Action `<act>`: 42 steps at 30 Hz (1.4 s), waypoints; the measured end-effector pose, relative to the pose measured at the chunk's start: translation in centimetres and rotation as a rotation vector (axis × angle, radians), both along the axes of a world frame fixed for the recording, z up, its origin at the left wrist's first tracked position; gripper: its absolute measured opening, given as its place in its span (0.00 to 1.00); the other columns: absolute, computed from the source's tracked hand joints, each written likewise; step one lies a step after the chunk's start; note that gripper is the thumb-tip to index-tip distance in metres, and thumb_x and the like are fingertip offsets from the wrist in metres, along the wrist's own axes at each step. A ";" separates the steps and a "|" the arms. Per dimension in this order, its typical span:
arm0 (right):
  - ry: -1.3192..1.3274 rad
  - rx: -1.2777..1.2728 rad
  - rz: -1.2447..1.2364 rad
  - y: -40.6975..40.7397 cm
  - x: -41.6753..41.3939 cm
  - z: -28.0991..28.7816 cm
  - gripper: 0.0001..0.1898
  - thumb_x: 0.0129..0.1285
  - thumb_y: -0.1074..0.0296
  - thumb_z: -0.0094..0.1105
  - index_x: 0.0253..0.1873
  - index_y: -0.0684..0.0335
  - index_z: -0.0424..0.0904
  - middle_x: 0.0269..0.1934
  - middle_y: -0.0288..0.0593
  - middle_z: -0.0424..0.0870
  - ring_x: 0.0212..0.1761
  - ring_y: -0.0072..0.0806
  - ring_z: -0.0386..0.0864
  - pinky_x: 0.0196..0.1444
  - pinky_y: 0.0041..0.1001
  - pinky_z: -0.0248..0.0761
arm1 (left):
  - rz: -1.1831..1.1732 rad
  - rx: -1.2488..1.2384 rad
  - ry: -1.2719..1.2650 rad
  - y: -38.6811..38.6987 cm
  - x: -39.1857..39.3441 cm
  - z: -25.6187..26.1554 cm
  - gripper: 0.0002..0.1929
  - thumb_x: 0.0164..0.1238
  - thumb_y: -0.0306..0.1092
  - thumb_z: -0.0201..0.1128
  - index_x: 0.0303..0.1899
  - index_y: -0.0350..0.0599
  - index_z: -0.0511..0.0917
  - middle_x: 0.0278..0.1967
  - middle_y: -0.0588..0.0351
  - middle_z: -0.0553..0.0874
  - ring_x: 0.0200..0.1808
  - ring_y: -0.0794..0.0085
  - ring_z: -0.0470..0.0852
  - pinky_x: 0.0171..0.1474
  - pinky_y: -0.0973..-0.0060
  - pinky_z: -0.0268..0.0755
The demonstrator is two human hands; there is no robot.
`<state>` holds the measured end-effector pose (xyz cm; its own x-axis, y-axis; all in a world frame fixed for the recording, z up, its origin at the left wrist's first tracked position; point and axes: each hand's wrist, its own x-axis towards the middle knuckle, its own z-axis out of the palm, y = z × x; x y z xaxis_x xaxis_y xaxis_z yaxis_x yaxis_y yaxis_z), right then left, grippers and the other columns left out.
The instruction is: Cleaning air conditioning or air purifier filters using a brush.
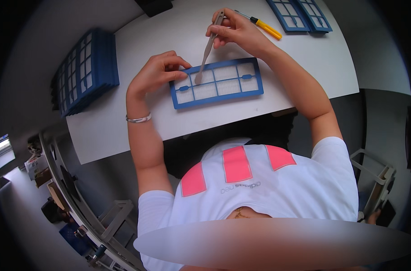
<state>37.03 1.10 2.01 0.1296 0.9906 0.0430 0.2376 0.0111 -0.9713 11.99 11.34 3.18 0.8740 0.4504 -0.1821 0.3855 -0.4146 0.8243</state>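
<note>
A pleated filter panel with white pleats and a blue plastic grid frame lies on the white table before me. At its upper left edge my left hand holds the frame, the thumb on the top face and a finger on the far rim. My right hand grips the upper handle of a slim grey spatula-like tool. The tool slants down, and its rounded tip rests over the pleats in the left half of the panel. Whether the tip presses on them I cannot tell.
A stack of similar blue-framed filters stands at the table's left edge. More filters lie at the far right. A yellow-handled tool with a thin metal shaft lies beyond my right wrist. A black object sits at the far edge.
</note>
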 end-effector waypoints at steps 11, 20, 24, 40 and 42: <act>0.070 0.024 0.033 -0.2 0.9 0.6 0.15 0.73 0.55 0.56 0.52 0.59 0.71 0.42 0.43 0.86 0.39 0.23 0.87 0.53 0.25 0.81 | -0.019 0.097 0.060 0.3 -0.2 0.7 0.11 0.53 0.32 0.75 0.39 0.44 0.89 0.28 0.61 0.77 0.27 0.76 0.73 0.32 0.79 0.69; 0.208 -0.067 -0.093 0.9 4.6 0.4 0.12 0.77 0.62 0.50 0.49 0.66 0.69 0.34 0.40 0.79 0.29 0.19 0.75 0.32 0.20 0.71 | 0.151 0.252 0.105 1.0 -1.2 0.6 0.13 0.55 0.34 0.74 0.43 0.47 0.89 0.36 0.57 0.84 0.34 0.73 0.81 0.39 0.81 0.77; 0.152 -0.050 -0.090 1.9 5.2 -2.1 0.15 0.74 0.55 0.55 0.50 0.62 0.71 0.39 0.39 0.85 0.30 0.15 0.79 0.39 0.18 0.75 | 0.276 0.547 0.016 0.6 -0.1 0.3 0.27 0.50 0.46 0.77 0.54 0.49 0.84 0.52 0.51 0.83 0.53 0.62 0.82 0.53 0.70 0.79; 0.207 -0.054 -0.033 1.1 4.3 -0.6 0.14 0.73 0.56 0.56 0.47 0.64 0.74 0.38 0.39 0.84 0.27 0.14 0.72 0.33 0.17 0.67 | -0.168 0.623 0.018 -3.3 2.8 -0.3 0.57 0.25 0.63 0.81 0.66 0.49 0.72 0.66 0.51 0.71 0.71 0.55 0.64 0.73 0.57 0.57; 0.109 -0.008 -0.168 1.5 5.0 -0.6 0.14 0.73 0.56 0.55 0.47 0.63 0.73 0.36 0.38 0.83 0.26 0.14 0.71 0.33 0.16 0.66 | -0.169 0.614 0.010 -3.4 2.8 -0.4 0.57 0.24 0.62 0.81 0.66 0.49 0.72 0.66 0.51 0.71 0.71 0.55 0.64 0.74 0.57 0.57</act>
<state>42.02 2.58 1.39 0.2967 0.9549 0.0124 0.1292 -0.0273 -0.9912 14.77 7.97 2.83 0.9418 0.3313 0.0572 0.2795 -0.8663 0.4141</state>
